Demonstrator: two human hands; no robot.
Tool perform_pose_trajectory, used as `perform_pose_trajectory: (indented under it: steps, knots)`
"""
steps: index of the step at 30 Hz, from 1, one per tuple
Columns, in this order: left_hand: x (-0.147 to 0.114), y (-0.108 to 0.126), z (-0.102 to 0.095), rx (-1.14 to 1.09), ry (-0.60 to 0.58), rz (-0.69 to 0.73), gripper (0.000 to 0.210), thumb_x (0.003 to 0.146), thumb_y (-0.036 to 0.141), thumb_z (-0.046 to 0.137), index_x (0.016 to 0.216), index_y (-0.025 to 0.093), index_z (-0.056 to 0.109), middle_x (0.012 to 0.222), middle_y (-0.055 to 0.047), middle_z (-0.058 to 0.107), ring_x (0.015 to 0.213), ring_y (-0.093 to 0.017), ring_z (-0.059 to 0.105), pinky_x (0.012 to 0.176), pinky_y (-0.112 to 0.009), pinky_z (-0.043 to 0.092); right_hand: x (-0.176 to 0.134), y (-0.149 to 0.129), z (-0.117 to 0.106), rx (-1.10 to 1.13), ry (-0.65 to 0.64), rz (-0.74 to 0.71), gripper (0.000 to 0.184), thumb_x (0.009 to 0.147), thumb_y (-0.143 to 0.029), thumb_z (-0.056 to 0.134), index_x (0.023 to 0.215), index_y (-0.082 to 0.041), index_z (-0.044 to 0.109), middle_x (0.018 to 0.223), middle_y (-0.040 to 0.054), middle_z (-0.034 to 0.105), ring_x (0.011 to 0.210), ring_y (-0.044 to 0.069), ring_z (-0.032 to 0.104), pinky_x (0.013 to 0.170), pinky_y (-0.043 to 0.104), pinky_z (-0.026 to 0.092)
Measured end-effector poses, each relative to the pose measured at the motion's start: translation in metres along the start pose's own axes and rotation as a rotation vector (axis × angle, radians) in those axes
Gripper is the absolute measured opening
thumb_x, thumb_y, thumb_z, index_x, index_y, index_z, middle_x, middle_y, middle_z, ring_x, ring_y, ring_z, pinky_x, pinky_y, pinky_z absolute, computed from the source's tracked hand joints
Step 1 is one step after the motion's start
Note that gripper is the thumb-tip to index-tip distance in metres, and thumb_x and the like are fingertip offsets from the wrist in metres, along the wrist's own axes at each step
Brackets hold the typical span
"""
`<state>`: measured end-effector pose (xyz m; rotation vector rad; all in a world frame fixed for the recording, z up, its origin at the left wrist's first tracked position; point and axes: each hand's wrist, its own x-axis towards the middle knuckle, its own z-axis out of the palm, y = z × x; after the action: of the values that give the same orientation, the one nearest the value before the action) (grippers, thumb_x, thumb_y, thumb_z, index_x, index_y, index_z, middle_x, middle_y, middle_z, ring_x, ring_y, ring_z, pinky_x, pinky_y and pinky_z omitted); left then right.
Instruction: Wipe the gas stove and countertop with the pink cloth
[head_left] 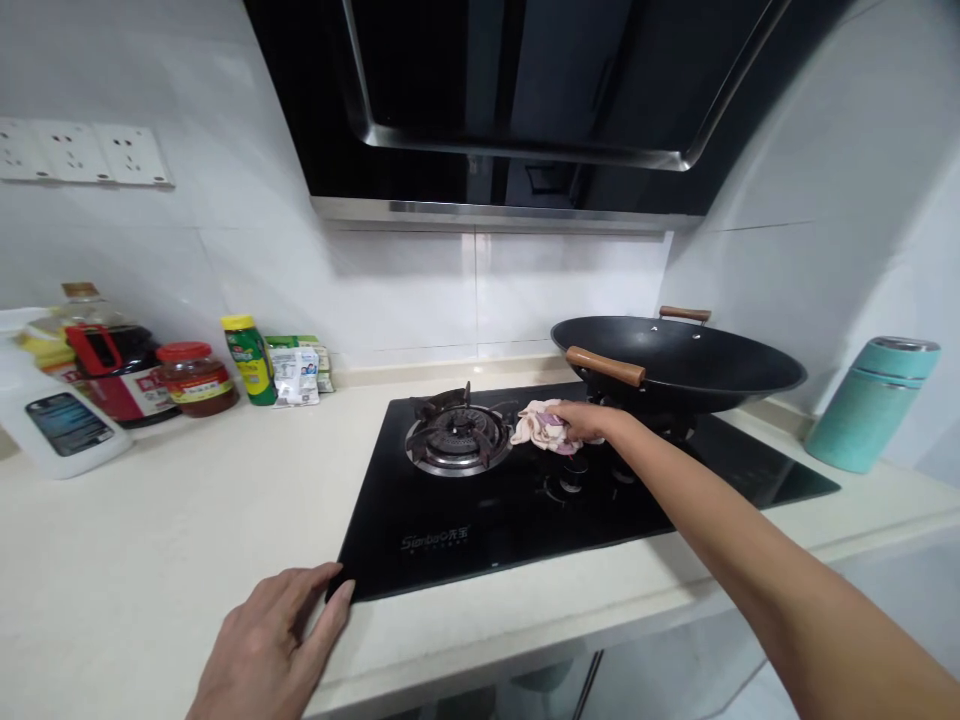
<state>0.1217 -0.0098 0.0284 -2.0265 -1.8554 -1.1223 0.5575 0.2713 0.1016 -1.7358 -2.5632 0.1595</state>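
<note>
My right hand grips a crumpled pale pink cloth against the black glass gas stove. The cloth lies just right of the left burner, behind a control knob. At the stove's front left corner rests my left hand, its thumb and fingers apart around the corner and holding nothing. A large black wok with wooden handles sits on the right burner, which it mostly hides. One wok handle is close behind my right hand.
On the counter at the left stand a white spray bottle, a dark sauce bottle, a red-lidded jar, a green bottle and small packets. A teal flask stands right. Overhead hangs a range hood.
</note>
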Motion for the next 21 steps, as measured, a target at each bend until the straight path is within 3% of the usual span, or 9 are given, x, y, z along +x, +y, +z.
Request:
perform_pose_trajectory:
  steps: [4, 8, 15, 21]
  knots:
    - [0.000, 0.004, -0.004, 0.002, 0.001, -0.025, 0.047, 0.089, 0.071, 0.056, 0.099, 0.029, 0.075, 0.097, -0.004, 0.078, 0.088, -0.025, 0.072, 0.078, -0.037, 0.056, 0.018, -0.006, -0.006, -0.062, -0.005, 0.068, 0.065, 0.072, -0.031, 0.076, 0.135, -0.034, 0.062, 0.125, 0.0050, 0.070, 0.102, 0.026, 0.068, 0.082, 0.030, 0.049]
    - [0.000, 0.009, -0.009, 0.016, -0.031, -0.063, 0.047, 0.090, 0.069, 0.054, 0.099, 0.027, 0.075, 0.099, -0.004, 0.078, 0.090, -0.025, 0.072, 0.080, -0.037, 0.056, 0.017, -0.010, -0.008, -0.096, -0.010, 0.153, 0.069, 0.069, -0.040, 0.079, 0.136, -0.033, 0.063, 0.125, 0.0077, 0.071, 0.110, 0.033, 0.068, 0.084, 0.035, 0.050]
    - [0.002, 0.009, -0.010, 0.022, -0.055, -0.077, 0.047, 0.090, 0.067, 0.053, 0.098, 0.027, 0.076, 0.098, -0.004, 0.078, 0.090, -0.025, 0.072, 0.079, -0.037, 0.056, -0.026, 0.018, -0.013, -0.069, -0.018, 0.167, 0.072, 0.076, -0.052, 0.075, 0.145, -0.037, 0.059, 0.141, 0.0060, 0.065, 0.125, 0.033, 0.062, 0.094, 0.035, 0.049]
    - [0.004, 0.012, -0.011, 0.022, -0.068, -0.057, 0.044, 0.091, 0.062, 0.052, 0.099, 0.025, 0.076, 0.097, -0.004, 0.078, 0.091, -0.025, 0.072, 0.081, -0.037, 0.055, -0.070, 0.039, -0.013, -0.070, 0.002, 0.205, 0.065, 0.088, -0.055, 0.064, 0.150, -0.036, 0.053, 0.139, 0.0072, 0.066, 0.123, 0.031, 0.064, 0.092, 0.034, 0.049]
